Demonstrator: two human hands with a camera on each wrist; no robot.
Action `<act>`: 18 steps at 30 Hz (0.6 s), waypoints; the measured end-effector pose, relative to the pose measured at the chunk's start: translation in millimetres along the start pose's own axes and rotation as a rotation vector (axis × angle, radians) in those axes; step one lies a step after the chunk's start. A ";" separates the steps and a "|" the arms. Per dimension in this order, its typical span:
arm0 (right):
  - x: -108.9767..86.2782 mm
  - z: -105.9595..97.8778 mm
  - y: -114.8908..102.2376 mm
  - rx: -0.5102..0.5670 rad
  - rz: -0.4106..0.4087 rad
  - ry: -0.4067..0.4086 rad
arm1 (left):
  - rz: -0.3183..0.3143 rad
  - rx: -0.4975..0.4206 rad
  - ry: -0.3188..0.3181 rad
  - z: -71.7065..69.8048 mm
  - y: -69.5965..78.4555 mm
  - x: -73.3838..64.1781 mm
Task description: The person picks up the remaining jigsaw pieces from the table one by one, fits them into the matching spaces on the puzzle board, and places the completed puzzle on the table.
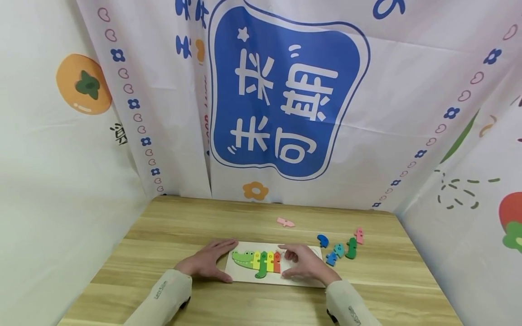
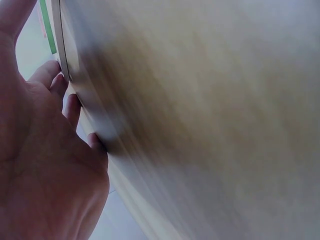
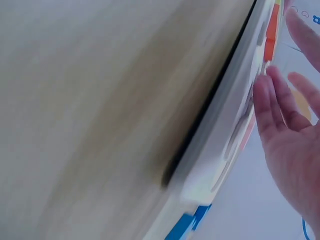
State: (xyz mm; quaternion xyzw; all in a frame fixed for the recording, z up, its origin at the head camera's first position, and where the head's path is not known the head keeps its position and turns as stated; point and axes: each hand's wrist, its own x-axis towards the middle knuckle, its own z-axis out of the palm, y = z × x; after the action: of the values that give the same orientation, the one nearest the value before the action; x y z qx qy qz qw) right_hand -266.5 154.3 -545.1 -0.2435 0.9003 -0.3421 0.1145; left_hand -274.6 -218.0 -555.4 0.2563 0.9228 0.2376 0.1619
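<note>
A pale wooden puzzle board point(image 1: 240, 274) lies on the table with a crocodile picture on it. The green crocodile head point(image 1: 243, 259), yellow and green body pieces and an orange-red piece point(image 1: 277, 262) sit in its left part. My left hand point(image 1: 207, 261) spans the board's left end, thumb at the near corner and fingers at the far one. Over the right part of the board is my right hand point(image 1: 302, 262), thumb and fingers apart and holding nothing. In the right wrist view its fingers point(image 3: 277, 100) are fairly straight beside the board's recesses.
Right of the board lie loose pieces: a blue one point(image 1: 323, 241), a light blue one point(image 1: 339, 249), another blue one point(image 1: 331, 259), a green one point(image 1: 351, 248) and a pink one point(image 1: 359, 236). Another pink piece point(image 1: 286, 222) lies behind the board. A printed curtain point(image 1: 175, 172) hangs behind the table.
</note>
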 end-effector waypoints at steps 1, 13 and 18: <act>-3.2 -1.8 0.9 -0.027 -0.006 0.013 | 0.000 -0.001 0.000 0.1 0.0 0.2; -38.1 -25.1 28.2 -0.115 0.089 0.011 | 0.003 -0.016 0.000 -0.3 3.2 1.0; -39.1 -25.0 29.6 -0.113 0.113 -0.001 | 0.006 -0.010 0.005 0.3 -1.0 1.6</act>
State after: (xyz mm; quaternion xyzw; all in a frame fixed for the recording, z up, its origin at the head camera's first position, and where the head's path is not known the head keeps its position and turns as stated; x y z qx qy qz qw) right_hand -253.1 207.7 -545.0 -0.1985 0.9305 -0.2835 0.1199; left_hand -276.2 -217.8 -556.4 0.2575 0.9213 0.2435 0.1603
